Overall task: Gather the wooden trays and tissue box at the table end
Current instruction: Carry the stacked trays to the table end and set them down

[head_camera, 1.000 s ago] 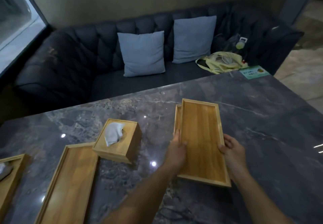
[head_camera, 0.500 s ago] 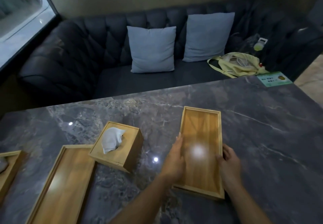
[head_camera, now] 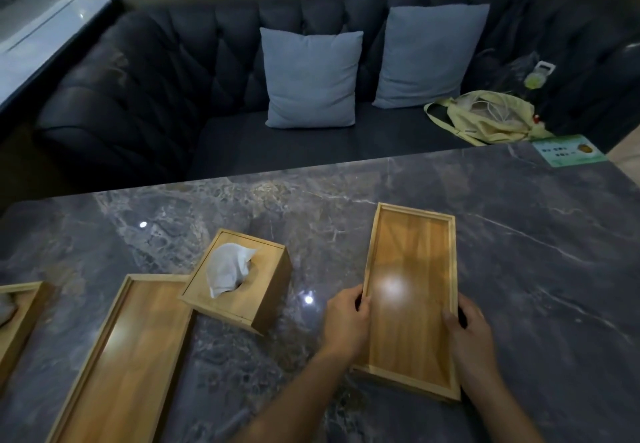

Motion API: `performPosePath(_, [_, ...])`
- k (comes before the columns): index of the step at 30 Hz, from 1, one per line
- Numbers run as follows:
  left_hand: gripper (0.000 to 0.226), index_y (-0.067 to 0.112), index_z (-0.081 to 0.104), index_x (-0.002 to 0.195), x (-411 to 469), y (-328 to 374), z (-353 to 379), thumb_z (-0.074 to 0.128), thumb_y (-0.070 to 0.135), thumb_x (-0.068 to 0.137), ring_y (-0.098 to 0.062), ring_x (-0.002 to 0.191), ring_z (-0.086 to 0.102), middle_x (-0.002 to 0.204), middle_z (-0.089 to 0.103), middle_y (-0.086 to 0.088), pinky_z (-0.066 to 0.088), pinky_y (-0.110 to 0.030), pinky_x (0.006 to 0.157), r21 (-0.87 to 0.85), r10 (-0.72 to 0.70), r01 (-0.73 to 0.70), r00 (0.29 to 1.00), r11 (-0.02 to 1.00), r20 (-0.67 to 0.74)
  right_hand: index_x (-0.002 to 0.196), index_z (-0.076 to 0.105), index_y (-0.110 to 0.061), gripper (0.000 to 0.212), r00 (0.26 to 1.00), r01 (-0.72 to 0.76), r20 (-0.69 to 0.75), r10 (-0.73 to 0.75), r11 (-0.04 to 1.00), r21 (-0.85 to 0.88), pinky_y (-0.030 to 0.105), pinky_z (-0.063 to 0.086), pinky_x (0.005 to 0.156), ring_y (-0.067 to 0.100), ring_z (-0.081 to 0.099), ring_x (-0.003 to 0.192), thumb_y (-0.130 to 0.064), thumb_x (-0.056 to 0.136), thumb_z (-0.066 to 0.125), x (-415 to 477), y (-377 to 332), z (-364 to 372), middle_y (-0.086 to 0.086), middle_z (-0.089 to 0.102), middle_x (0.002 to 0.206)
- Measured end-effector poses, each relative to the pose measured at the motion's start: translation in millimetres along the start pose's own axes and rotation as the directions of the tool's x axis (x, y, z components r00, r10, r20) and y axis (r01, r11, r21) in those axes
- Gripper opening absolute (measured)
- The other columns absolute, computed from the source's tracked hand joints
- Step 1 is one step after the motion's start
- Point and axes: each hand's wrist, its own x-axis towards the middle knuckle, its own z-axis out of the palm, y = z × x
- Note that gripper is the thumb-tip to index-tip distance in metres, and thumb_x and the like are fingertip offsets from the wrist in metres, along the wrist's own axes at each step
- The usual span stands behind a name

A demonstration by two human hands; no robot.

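Observation:
A stack of wooden trays (head_camera: 412, 290) lies on the dark marble table (head_camera: 519, 269), right of centre, long side pointing away from me. My left hand (head_camera: 346, 325) grips its left rim and my right hand (head_camera: 467, 332) grips its right rim. A square wooden tissue box (head_camera: 239, 287) with a white tissue sticking out stands to the left. In front of the box, at lower left, lies another long wooden tray (head_camera: 117, 359). A further wooden piece (head_camera: 17, 311) shows at the far left edge, partly cut off.
Behind the table runs a dark tufted sofa (head_camera: 138, 96) with two grey cushions (head_camera: 311, 79) and a yellow bag (head_camera: 485, 117). A green card (head_camera: 568, 150) lies at the table's far right corner. A window is at upper left.
The top tray, first skewed over the one beneath, now sits squarely on it, so only one rim outline shows. Both hands kept hold of the sides.

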Motion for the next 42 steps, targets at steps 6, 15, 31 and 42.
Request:
performPosePath(6, [0.022, 0.009, 0.070, 0.090, -0.6, 2.6, 0.1, 0.049, 0.015, 0.091, -0.020, 0.078, 0.064, 0.086, 0.073, -0.008, 0.052, -0.034, 0.071, -0.001, -0.041, 0.041, 0.999, 0.999, -0.010, 0.124, 0.053, -0.013, 0.037, 0.999, -0.013, 0.038, 0.010, 0.997, 0.078, 0.044, 0.039, 0.100, 0.023, 0.046, 0.116, -0.003, 0.089, 0.047, -2.4, -1.2, -2.9, 0.009, 0.047, 0.133])
performPosePath(15, [0.019, 0.018, 0.060, 0.106, 8.6, 2.4, 1.1, 0.048, 0.022, 0.092, -0.014, 0.095, 0.058, 0.108, 0.063, -0.002, 0.047, -0.029, 0.083, -0.044, -0.057, 0.059, 0.997, 0.997, 0.046, 0.126, 0.049, -0.017, 0.042, 0.998, -0.047, 0.051, 0.041, 0.993, 0.110, 0.049, 0.042, 0.098, 0.024, 0.047, 0.117, -0.007, 0.086, 0.053, 2.2, 1.1, -5.0, 0.008, 0.048, 0.133])
performPosePath(31, [0.035, 0.007, 0.051, 0.128, 73.0, 18.5, 4.2, 0.045, 0.014, 0.094, -0.025, 0.114, 0.054, 0.129, 0.052, -0.014, 0.043, -0.042, 0.103, -0.136, -0.043, 0.067, 0.984, 0.988, 0.172, 0.127, 0.048, -0.029, 0.044, 0.995, -0.065, 0.085, 0.042, 0.954, 0.293, 0.023, 0.046, 0.079, -0.005, 0.058, 0.092, -0.006, 0.089, 0.046, 55.3, -20.1, 5.0, -0.027, 0.059, 0.101])
performPosePath(42, [0.032, 0.018, 0.054, 0.116, 12.1, -6.0, 0.7, 0.046, 0.037, 0.092, -0.022, 0.119, 0.033, 0.124, 0.041, -0.005, 0.031, -0.037, 0.104, 0.292, -0.039, 0.009, 0.995, 0.956, 0.097, 0.134, 0.039, -0.022, 0.048, 1.000, -0.016, -0.024, 0.010, 0.953, -0.303, 0.051, 0.025, 0.106, 0.028, 0.033, 0.127, -0.034, 0.089, 0.050, 0.3, -4.4, -9.3, 0.010, 0.040, 0.140])
